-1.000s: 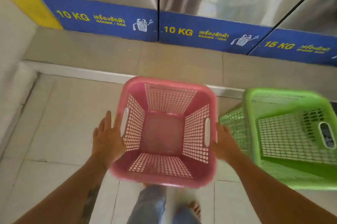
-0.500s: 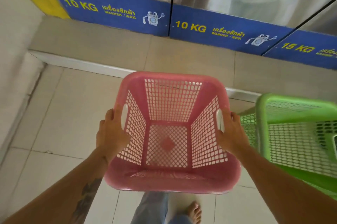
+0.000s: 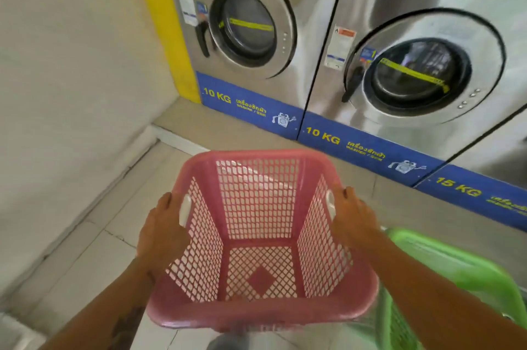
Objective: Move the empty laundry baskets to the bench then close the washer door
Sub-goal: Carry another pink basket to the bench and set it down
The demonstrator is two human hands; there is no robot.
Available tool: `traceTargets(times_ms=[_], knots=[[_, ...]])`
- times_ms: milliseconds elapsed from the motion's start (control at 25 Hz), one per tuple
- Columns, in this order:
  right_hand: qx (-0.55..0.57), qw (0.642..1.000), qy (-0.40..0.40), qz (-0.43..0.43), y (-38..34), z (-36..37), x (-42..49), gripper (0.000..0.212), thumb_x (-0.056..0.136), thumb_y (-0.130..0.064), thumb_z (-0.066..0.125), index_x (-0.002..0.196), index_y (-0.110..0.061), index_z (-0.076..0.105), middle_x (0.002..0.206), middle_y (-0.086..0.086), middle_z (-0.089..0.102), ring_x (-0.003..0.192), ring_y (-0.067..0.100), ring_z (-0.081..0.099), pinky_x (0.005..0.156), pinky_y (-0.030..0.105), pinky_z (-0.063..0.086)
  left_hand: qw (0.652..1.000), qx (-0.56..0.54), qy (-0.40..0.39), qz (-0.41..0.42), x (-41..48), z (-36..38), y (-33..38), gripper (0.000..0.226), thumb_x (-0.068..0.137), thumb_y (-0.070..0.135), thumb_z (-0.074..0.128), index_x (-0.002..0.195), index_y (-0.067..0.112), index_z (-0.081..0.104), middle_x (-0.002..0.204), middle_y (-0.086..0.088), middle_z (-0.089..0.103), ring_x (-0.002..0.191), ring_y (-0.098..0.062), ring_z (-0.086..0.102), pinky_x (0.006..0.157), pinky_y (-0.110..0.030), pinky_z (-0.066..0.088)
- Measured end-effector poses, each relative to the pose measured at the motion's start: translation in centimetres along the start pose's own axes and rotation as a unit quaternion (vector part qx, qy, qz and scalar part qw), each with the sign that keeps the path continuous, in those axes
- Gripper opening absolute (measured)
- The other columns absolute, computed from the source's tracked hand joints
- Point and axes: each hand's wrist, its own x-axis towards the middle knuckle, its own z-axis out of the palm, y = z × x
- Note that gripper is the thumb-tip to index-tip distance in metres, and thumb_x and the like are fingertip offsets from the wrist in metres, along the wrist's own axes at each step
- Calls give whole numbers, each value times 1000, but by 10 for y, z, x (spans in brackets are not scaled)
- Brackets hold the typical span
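Observation:
An empty pink laundry basket (image 3: 258,238) is held up off the floor in front of me. My left hand (image 3: 161,231) grips its left handle slot and my right hand (image 3: 353,218) grips its right one. A green laundry basket (image 3: 456,272) stands on the floor at the lower right, partly behind my right arm. Two steel washers face me: the left washer (image 3: 245,24) and the right washer (image 3: 413,70), each with its round glass door against the machine front. No bench is in view.
A raised tiled step (image 3: 199,127) runs under the washers, with blue "10 KG" and "15 KG" bands. A beige wall (image 3: 71,93) closes the left side, ending in a yellow strip (image 3: 162,21). Tiled floor (image 3: 94,258) lies below.
The pink basket has come up off the floor in both hands. My view has tilted upward, so the washer doors now show and the green basket has dropped toward the lower right.

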Motion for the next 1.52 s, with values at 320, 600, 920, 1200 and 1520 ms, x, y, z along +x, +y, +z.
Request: traceTargets(times_ms=[320,600,920,1200,1520], knots=[[-11,976,42,-212,-52,-52,-81,55,76,-6,55,129,-11,38,128,7,42,99,36,58,74,41,47,988,-5,107,-111,-186,-77,-39,81,74,15,58,146,35,26,122,-3,54,98,-26,60,73,-39,52],[-27,911,42,-409,-188,-38,-200,52,79,-12,55,129,-13,39,131,7,43,103,36,60,73,40,46,934,12,223,-279,-391,-128,-126,91,69,4,57,147,38,25,104,2,57,75,-18,50,59,-32,42],[-5,798,36,-602,-392,43,-450,43,90,-25,53,131,-21,37,123,2,47,96,29,61,67,35,48,835,39,328,-441,-701,-176,-264,80,80,13,60,145,39,22,119,6,58,81,-19,62,63,-39,56],[17,709,15,-704,-536,106,-691,30,90,-26,54,118,-22,44,119,1,51,96,30,61,68,37,52,749,77,384,-535,-940,-230,-359,94,75,7,62,149,44,16,110,7,58,73,-17,57,59,-30,43],[6,633,5,-774,-695,145,-889,60,83,-16,60,138,-19,36,134,4,46,102,29,62,64,31,43,661,136,399,-621,-1098,-294,-468,60,85,27,50,142,34,32,109,-1,57,84,-34,64,68,-45,54]])
